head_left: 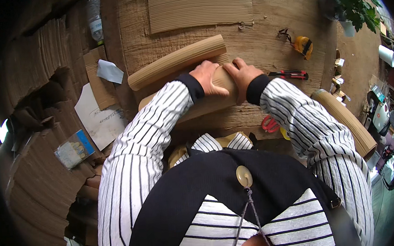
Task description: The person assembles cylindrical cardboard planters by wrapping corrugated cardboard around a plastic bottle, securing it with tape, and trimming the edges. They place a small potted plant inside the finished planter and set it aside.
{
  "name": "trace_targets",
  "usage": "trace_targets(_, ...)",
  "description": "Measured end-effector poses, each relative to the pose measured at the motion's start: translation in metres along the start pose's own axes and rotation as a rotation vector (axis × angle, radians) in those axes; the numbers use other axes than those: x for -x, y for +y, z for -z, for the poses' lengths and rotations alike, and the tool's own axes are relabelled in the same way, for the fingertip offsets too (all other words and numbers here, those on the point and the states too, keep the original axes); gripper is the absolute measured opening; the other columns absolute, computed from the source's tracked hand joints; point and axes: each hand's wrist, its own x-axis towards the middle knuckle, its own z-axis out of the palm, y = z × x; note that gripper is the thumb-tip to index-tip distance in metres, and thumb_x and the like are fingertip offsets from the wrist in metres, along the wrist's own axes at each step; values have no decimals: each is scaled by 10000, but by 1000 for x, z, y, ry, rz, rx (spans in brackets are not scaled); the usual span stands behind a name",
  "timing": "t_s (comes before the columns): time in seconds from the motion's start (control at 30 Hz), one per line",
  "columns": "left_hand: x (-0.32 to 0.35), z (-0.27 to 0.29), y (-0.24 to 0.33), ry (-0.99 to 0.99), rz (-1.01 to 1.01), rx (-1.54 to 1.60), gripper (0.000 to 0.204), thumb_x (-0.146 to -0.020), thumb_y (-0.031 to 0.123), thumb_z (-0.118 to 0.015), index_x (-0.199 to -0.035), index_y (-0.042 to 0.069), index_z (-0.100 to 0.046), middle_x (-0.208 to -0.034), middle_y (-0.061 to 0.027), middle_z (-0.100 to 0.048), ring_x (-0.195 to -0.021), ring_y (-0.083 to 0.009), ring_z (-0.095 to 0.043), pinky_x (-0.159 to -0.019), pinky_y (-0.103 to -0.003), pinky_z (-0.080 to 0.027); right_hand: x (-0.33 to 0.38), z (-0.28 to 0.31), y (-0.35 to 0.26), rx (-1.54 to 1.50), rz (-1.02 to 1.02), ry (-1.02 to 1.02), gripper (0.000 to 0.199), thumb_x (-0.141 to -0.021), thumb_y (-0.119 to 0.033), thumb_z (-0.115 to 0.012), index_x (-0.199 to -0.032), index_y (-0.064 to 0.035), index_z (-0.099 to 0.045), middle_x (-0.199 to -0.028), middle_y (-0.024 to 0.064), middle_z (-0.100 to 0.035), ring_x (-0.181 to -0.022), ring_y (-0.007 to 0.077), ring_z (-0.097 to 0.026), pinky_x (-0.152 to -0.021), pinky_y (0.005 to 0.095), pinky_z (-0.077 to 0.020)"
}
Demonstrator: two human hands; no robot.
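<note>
A tan corrugated cardboard sheet (205, 107) lies curled on the wooden table before me, its far side rolled up into a long curved flap (178, 59). My left hand (206, 79) grips it near the middle, fingers bent over the cardboard and thumb stretched toward the right. Close beside it, my right hand (245, 75) curls its fingers over the sheet's right end. Both fingertips are partly hidden by the cardboard. Just right of my right hand lies a red and black utility knife (289, 75).
A flat corrugated sheet (200, 6) lies at the table's far side. A yellow tape measure (303, 46) sits at the right, with red-handled scissors (270, 124) near the front edge. Another cardboard roll (345, 123) rests beside my right forearm. Stacked cardboard (39, 181) fills the left.
</note>
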Motion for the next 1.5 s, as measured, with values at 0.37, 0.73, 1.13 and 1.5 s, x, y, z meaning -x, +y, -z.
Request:
trace_targets(0.37,4,17,28,200,52,-190,1191,-469,595,-857,-1350,-36,-363,-1287,-220,-515,-1197,-344,-510,-1014,-417,-409,-73,27,32,-146,146,-92,1230,-413,-487,-926,-1428,-82,-362,-1357,248,-456,-1213,395,-502,-991,423,-452)
trace_targets(0.73,-10,11,2,-59,0,43,1040,-472,528,-899,-1278,29,-470,-1158,-189,-619,-1102,-319,-594,-944,-385,-461,-9,-105,52,-1032,119,462,1138,-604,-420,-896,-1440,53,-286,-1304,295,-509,-1237,376,-505,-1041,389,-404)
trace_targets(1.13,-2,-64,-9,-223,4,336,1005,-492,524,-888,-1245,-30,-517,-1130,-192,-642,-1072,-292,-614,-924,-348,-471,72,-121,2,-123,-43,405,969,-652,-156,-790,-1460,-352,-292,-1497,229,-192,-1161,432,-497,-903,453,-517)
trace_targets(1.5,-7,-49,-43,445,-107,-142,829,-814,600,-632,-1457,153,-358,-1401,-162,-435,-1275,-347,-410,-1071,-460,-327,58,-76,1,-149,-87,167,1094,-552,-190,-882,-1463,-288,-284,-1432,282,-253,-1153,452,-511,-934,459,-496)
